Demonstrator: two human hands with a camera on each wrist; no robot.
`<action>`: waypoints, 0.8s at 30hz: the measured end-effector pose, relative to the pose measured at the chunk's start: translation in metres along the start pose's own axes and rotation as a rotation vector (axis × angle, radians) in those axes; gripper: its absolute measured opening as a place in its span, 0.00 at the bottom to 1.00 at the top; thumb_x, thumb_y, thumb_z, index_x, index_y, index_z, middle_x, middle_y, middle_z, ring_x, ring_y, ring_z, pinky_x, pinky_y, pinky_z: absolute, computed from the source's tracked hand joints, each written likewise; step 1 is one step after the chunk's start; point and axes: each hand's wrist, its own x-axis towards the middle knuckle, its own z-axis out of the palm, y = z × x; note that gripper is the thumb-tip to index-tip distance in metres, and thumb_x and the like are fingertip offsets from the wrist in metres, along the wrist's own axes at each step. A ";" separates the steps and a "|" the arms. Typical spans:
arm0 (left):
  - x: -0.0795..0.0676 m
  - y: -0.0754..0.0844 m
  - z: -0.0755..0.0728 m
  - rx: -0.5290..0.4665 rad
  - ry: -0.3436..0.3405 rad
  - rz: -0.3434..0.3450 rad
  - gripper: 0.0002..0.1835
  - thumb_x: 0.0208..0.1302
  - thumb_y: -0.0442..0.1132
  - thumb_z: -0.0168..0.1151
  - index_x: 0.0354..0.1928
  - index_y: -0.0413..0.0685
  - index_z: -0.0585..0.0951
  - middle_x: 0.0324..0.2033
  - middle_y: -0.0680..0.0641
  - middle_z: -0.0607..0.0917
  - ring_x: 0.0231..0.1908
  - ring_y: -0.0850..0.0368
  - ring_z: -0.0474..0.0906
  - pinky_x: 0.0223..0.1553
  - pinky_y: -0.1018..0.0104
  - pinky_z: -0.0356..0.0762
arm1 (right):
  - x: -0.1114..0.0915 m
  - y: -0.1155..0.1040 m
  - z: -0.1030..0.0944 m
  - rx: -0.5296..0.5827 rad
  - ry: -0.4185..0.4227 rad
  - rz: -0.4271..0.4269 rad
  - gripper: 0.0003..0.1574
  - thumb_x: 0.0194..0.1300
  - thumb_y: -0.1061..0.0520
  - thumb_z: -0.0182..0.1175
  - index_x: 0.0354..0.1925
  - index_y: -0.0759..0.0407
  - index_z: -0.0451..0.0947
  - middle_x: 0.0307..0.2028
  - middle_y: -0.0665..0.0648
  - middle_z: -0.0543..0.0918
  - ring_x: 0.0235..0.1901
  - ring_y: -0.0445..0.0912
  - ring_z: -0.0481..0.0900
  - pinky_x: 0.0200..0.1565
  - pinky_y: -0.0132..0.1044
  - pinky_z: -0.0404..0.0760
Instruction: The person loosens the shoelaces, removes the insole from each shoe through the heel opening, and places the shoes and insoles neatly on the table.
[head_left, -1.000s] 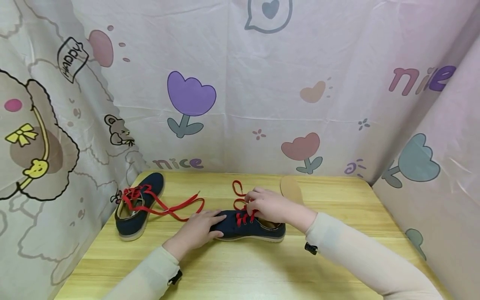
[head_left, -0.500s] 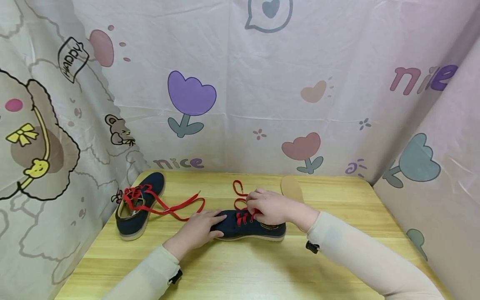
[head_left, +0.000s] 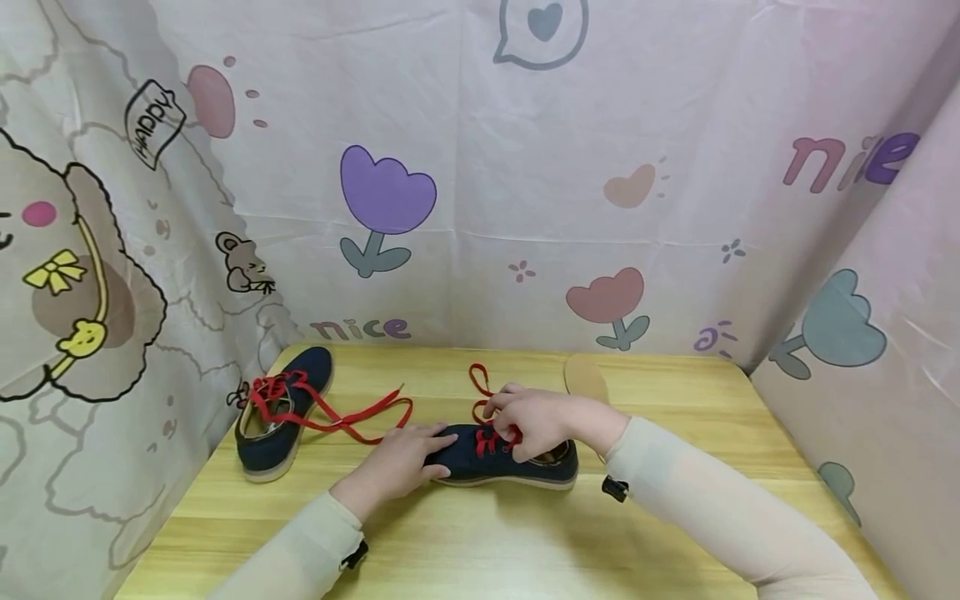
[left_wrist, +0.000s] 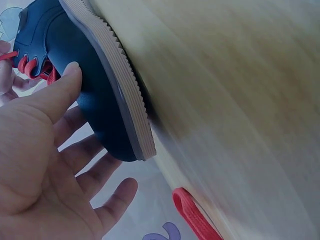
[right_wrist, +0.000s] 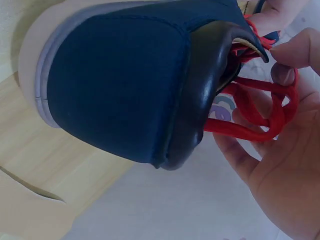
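Centrally, one navy shoe, lying lengthwise on a wooden table. Left hand: fingers spread, nearly straight, resting about the toe. Right hand: fingers curled, pinching red lace.

Long cream sleeves, small black fitting on each.

I'm watching remotely as pale printed cloth is hanging behind and along both sides of a yellowish wood-grain table. A purple tulip and a "nice" print are decorating the back, while light is casting a soft sheen across the table's near part.
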 end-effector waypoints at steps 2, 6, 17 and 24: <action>0.000 0.001 0.000 0.003 0.001 0.010 0.29 0.67 0.54 0.64 0.67 0.53 0.77 0.68 0.41 0.73 0.66 0.37 0.69 0.63 0.32 0.62 | 0.000 0.000 0.000 0.011 -0.009 0.007 0.20 0.51 0.57 0.66 0.15 0.46 0.64 0.64 0.49 0.74 0.64 0.46 0.65 0.52 0.35 0.71; 0.001 0.002 0.001 0.013 0.001 0.022 0.29 0.67 0.54 0.64 0.67 0.54 0.78 0.68 0.43 0.74 0.66 0.38 0.69 0.62 0.32 0.63 | -0.001 0.000 -0.001 0.029 -0.021 0.011 0.22 0.50 0.59 0.66 0.14 0.47 0.63 0.64 0.49 0.74 0.63 0.47 0.66 0.49 0.34 0.70; 0.001 0.002 0.002 0.045 0.025 0.013 0.29 0.66 0.56 0.65 0.67 0.56 0.78 0.67 0.44 0.74 0.65 0.40 0.70 0.62 0.33 0.64 | 0.000 0.001 0.007 -0.208 0.250 -0.062 0.03 0.62 0.56 0.67 0.33 0.48 0.81 0.55 0.53 0.80 0.53 0.48 0.76 0.56 0.39 0.77; -0.001 0.004 0.002 0.044 0.022 -0.020 0.29 0.65 0.57 0.65 0.67 0.56 0.78 0.68 0.45 0.74 0.66 0.40 0.70 0.63 0.34 0.63 | 0.000 -0.002 0.017 -0.307 0.291 -0.038 0.02 0.67 0.52 0.65 0.39 0.47 0.81 0.51 0.50 0.80 0.49 0.46 0.76 0.55 0.37 0.77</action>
